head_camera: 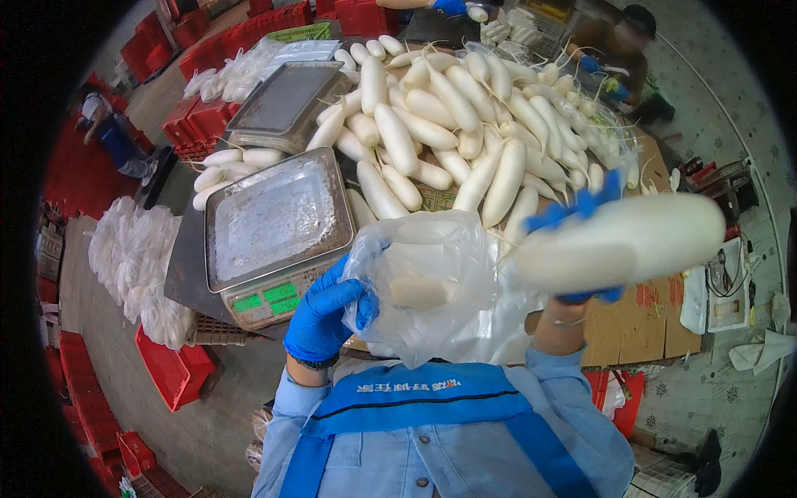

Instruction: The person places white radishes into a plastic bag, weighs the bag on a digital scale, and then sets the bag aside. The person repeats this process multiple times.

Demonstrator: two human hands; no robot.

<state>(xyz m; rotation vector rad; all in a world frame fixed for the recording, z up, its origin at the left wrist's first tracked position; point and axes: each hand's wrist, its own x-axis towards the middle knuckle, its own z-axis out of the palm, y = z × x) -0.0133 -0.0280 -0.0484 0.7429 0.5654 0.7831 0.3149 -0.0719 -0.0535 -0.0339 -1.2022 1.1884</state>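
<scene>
My left hand, in a blue glove, grips the edge of a clear plastic bag. The bag's mouth gapes towards me, and a pale piece of radish shows inside it. In my gloved right hand is a large white radish, raised to the right of the bag and blurred by motion. Its body hides much of my palm. Beyond the bag lies a big heap of white radishes on the table.
A scale with a metal pan stands left of the bag, and a second scale sits behind it. Filled plastic bags hang at the table's left edge. Cardboard covers the right side. Co-workers' gloved hands are across the heap.
</scene>
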